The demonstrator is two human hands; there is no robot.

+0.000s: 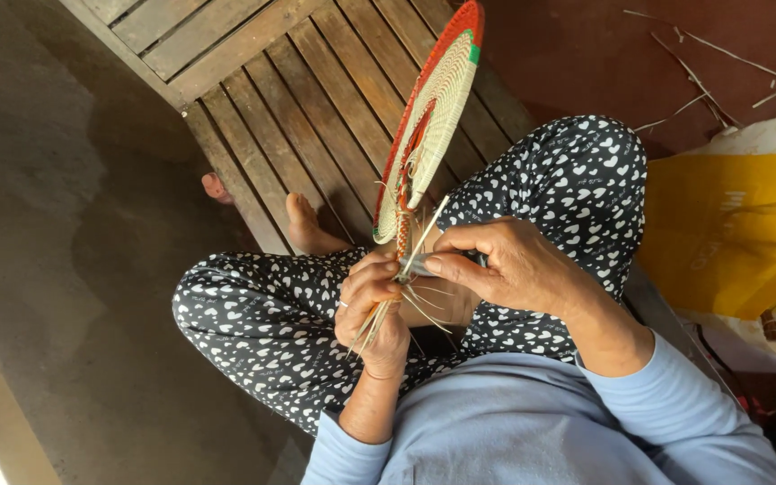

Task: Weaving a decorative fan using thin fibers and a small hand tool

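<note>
— Straw was what we had in both hands: the woven fan point(430, 117), cream in the middle with an orange-red rim and a small green patch near the top edge, stood nearly edge-on above our lap.

— And how was our left hand point(372, 310) set?

— Its grip was closed around the bundle of loose straw ends point(372, 325) at the base of the fan, fingers curled tight, with the ends sticking out below the fist.

— The right hand point(507, 268)?

— Our right grip was pinched shut, thumb and forefinger pressed on a small dark tool point(417, 265) just beside the fan's orange-wrapped neck point(402, 224). One pale strand point(430, 224) ran up slantwise from that pinch. We could not tell what kind of tool it was.

— Where did the fan sit against the rest?

— It rose from between our hands, over our knees in the dark trousers with white hearts point(577, 175), its top reaching across the wooden slatted platform point(316, 81). A yellow sack point(729, 224) lay well apart at our right side, and stray straws point(720, 58) lay on the red floor point(577, 54) beyond it.
</note>
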